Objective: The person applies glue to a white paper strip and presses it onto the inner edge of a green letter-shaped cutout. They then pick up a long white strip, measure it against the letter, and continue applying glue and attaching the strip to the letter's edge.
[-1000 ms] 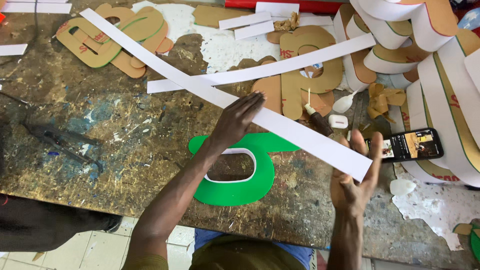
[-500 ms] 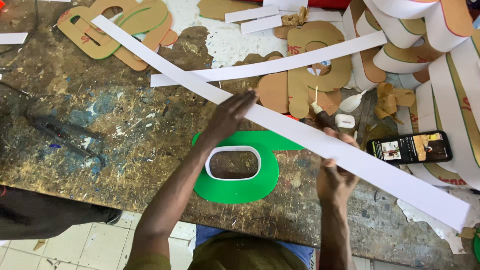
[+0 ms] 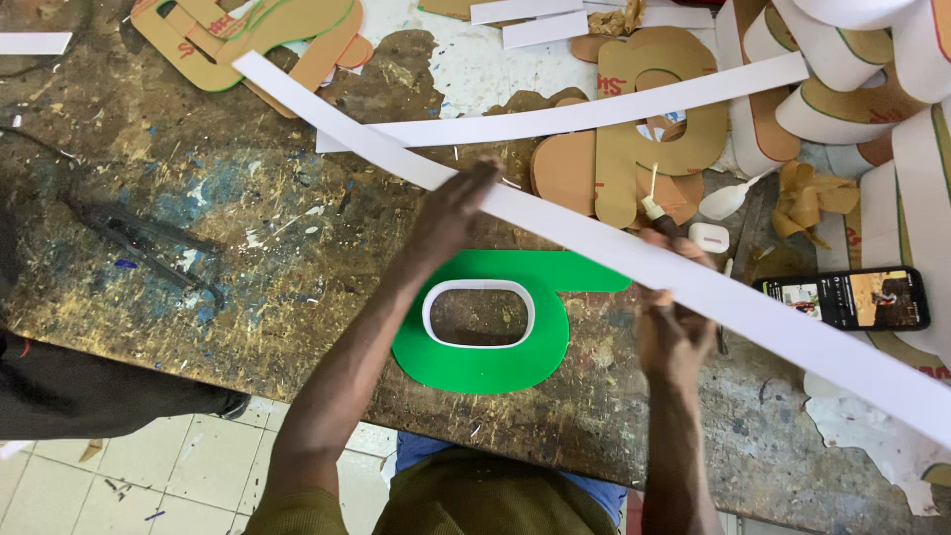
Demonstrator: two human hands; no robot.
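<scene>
Holding a Long White Strip Across the Bench

Stretching diagonally from the upper left of the frame to the lower right edge, a long white flat plastic strip [image 3: 594, 238] lay above the stained bench [image 3: 248, 228]. The left hand [image 3: 451, 213] rested on it at centre, fingers [image 3: 480, 178] pressed together flat on top. The right hand [image 3: 674, 317], right of centre, gripped the strip from beneath; how its fingers closed I could not tell. Below lay a green letter-shaped cutout with a white oval rim [image 3: 495, 327]. A black phone [image 3: 844, 298] sat at right.
</scene>
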